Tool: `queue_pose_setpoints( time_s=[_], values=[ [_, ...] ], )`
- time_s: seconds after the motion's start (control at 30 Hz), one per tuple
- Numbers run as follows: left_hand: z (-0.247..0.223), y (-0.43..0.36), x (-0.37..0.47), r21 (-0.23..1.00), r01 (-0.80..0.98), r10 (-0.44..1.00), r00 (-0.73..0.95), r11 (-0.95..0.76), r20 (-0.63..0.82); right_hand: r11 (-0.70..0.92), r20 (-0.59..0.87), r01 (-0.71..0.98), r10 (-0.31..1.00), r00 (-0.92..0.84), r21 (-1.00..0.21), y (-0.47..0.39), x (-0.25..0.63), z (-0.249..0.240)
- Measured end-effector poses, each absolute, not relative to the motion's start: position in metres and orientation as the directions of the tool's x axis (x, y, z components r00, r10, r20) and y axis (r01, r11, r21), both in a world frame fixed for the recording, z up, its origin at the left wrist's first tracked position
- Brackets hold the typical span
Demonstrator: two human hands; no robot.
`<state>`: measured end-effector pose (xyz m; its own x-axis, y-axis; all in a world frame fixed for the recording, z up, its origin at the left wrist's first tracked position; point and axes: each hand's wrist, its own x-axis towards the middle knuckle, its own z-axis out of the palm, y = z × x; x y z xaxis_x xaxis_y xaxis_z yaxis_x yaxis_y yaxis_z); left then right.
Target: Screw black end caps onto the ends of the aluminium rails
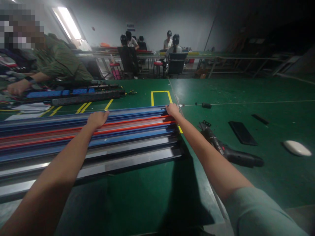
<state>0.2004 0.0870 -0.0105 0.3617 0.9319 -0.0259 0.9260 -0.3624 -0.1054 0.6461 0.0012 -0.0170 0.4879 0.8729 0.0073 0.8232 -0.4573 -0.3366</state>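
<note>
Long channel-shaped strips lie side by side across the left of the table: blue strips (137,133) with an orange-edged strip (137,123) between them, and silver-and-black strips (133,157) nearest me. My left hand (97,119) is curled down over the far blue strips (130,112), its thumb pointing right and its other fingertips hidden. At the right ends of the same far strips, my right hand (173,109) is closed on their edge. What exactly lies under its fingers is partly hidden.
On the green table (142,190), right of the strips, lie a black power screwdriver (228,152), a dark flat block (242,132) and a white oval object (297,148). A co-worker (59,62) works at the far left beside black housings with blue parts (61,93). Other people sit behind.
</note>
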Motion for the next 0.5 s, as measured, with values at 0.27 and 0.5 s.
queue_pose_setpoints(
  time_s=[0.27,0.5],
  values=[
    [0.001,0.04,0.197,-0.01,0.949,0.932,0.312,-0.316,0.186,-0.468,0.069,0.818,0.853,0.516,-0.335,-0.015,0.634,-0.002],
    [0.027,-0.019,0.165,-0.119,0.765,0.736,0.642,-0.633,0.216,-0.329,0.241,0.837,0.853,0.462,-0.437,-0.046,0.627,0.027]
  ],
)
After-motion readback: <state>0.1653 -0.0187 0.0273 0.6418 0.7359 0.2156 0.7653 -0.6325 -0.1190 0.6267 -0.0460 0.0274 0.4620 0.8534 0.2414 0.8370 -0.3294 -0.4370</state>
